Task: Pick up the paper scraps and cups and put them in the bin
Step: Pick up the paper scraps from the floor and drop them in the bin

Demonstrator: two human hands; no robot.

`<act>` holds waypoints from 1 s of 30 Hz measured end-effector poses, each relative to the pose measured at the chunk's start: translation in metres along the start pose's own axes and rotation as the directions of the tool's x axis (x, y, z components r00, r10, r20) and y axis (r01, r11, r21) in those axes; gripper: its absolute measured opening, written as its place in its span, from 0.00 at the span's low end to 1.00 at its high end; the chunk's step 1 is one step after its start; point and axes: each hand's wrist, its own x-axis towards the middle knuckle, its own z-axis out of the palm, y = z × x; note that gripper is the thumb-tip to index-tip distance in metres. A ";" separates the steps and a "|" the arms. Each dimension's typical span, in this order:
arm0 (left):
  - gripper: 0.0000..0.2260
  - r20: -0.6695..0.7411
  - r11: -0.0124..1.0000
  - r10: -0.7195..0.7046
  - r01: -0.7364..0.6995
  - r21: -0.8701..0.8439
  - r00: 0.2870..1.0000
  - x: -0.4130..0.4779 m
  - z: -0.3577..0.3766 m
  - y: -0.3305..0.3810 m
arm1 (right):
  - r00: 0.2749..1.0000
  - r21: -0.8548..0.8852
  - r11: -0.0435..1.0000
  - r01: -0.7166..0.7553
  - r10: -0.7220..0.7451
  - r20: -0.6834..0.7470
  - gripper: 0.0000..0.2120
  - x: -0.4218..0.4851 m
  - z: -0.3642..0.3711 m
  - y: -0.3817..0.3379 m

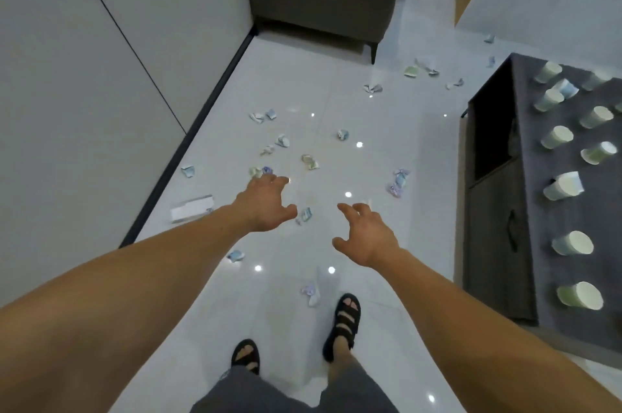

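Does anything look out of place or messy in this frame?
Yes. Crumpled paper scraps are strewn across the white tiled floor, right up to the grey sofa, and what looks like a green cup lies on its side near that sofa's leg.

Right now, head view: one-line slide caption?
Empty left hand and right hand reach over crumpled pastel paper scraps on glossy white tile floor.

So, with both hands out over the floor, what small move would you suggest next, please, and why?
I would probably lower the left hand onto the crumpled scrap that shows beside its thumb and pinch it. It and the right hand are open and empty, and that scrap looks nearest, lying alone on the floor.
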 end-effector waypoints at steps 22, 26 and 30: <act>0.31 0.350 0.909 -0.269 0.357 -0.215 0.897 0.240 0.487 -0.189 | 0.890 -0.089 0.992 0.089 -0.039 0.454 0.37 0.270 0.488 0.162; 0.31 0.384 0.888 -0.266 0.380 -0.260 0.884 0.255 0.564 -0.217 | 0.877 -0.142 0.979 0.144 -0.060 0.476 0.37 0.291 0.569 0.178; 0.31 0.391 0.882 -0.268 0.387 -0.268 0.880 0.261 0.608 -0.236 | 0.906 -0.140 0.969 0.202 -0.131 0.403 0.31 0.302 0.616 0.183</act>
